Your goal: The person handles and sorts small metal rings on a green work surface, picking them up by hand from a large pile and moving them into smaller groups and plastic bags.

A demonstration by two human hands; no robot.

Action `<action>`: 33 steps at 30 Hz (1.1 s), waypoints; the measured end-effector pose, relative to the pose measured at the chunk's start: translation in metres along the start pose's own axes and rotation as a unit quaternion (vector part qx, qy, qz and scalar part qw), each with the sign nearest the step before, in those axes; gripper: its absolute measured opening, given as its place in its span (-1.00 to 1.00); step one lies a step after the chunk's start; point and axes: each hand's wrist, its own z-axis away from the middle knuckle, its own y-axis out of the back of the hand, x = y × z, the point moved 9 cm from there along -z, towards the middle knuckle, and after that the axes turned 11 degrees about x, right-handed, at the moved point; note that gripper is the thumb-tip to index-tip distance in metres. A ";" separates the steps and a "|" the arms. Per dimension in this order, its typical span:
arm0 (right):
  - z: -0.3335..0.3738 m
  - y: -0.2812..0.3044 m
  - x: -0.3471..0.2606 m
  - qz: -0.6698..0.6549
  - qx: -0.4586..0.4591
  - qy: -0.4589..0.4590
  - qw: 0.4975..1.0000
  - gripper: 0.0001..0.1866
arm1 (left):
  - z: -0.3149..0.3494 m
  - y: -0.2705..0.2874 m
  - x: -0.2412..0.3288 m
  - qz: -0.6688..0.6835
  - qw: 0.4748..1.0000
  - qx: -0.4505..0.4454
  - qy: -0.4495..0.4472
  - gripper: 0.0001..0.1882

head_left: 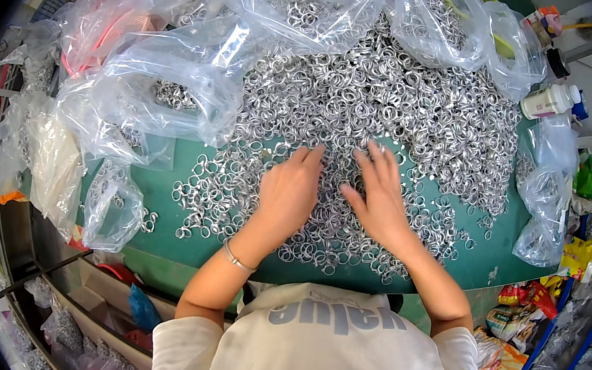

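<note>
A large heap of small silver metal rings [315,97] covers the middle of the green table [157,198]. At the heap's near side, my left hand [291,191] rests palm down among the rings, its fingers reaching forward and slightly bent; its thumb is hidden. My right hand [380,193] lies just to the right, thumb and fingers spread over the rings. Both hands are open, and no ring shows gripped in either. Looser rings [212,195] spread out thinly left of my left hand, and more lie between my wrists near the table's front edge.
Clear plastic bags [319,12] holding rings line the far side, with another small bag [114,207] at left. A white bottle [548,101] stands on the right edge. Drawers [99,298] sit lower left; colourful packets [521,305] lie lower right.
</note>
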 end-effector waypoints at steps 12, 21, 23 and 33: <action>-0.005 -0.002 -0.011 -0.037 -0.005 0.021 0.999 -0.40 | 0.013 -0.013 0.011 0.008 0.983 -0.147 -0.107 -0.75; -0.029 0.007 0.015 -0.034 0.071 -0.026 0.997 -0.41 | -0.028 -0.017 -0.008 -0.069 0.991 -0.116 0.012 -0.39; -0.024 -0.004 0.008 -0.067 0.071 -0.039 0.994 -0.36 | -0.028 -0.023 -0.006 -0.086 0.987 -0.131 0.026 -0.38; -0.023 -0.019 0.016 -0.122 0.033 -0.093 0.988 -0.33 | -0.022 -0.023 -0.018 -0.026 0.996 -0.076 0.040 -0.39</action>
